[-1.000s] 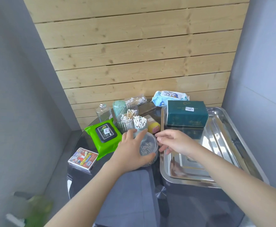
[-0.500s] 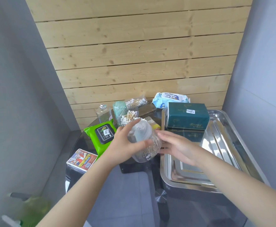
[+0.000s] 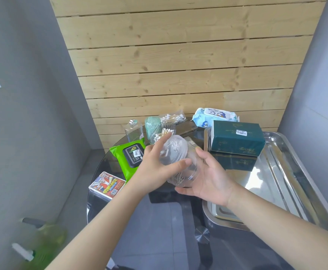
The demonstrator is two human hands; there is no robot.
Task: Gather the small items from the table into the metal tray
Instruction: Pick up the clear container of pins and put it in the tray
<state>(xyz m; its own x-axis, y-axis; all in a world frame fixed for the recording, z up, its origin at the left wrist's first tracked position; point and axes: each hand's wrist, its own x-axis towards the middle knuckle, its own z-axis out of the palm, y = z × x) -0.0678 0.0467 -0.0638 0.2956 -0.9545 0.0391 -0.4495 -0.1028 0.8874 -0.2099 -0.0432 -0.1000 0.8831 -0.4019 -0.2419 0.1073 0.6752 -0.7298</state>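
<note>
Far left on the dark glass table [image 3: 159, 227], a boxed deck of playing cards [image 3: 107, 185] lies flat near the edge, and just beyond it sits a green soft pack of wet wipes with a black lid [image 3: 129, 155] – both not yet gathered. Now the left hand [image 3: 155, 164] comes into it, fingers wrapped over the top and thumb pressed across the front of a clear round plastic jar [image 3: 178, 160], held tilted in the air above the table. Looks like thin metal clips or pins piled at its low end, so I'd call it light, rigid and smooth, a bit slippery, contents free to shift and rattle. Best hold is around the wall with support under the base. And that's what the right hand [image 3: 208, 178] offers: palm open, cupped beneath and beside the jar, fingers touching its side. Further right, a dark green tissue box [image 3: 237, 138] already rests in the shiny metal tray [image 3: 295, 191], with plenty of bare tray nearer the person
</note>
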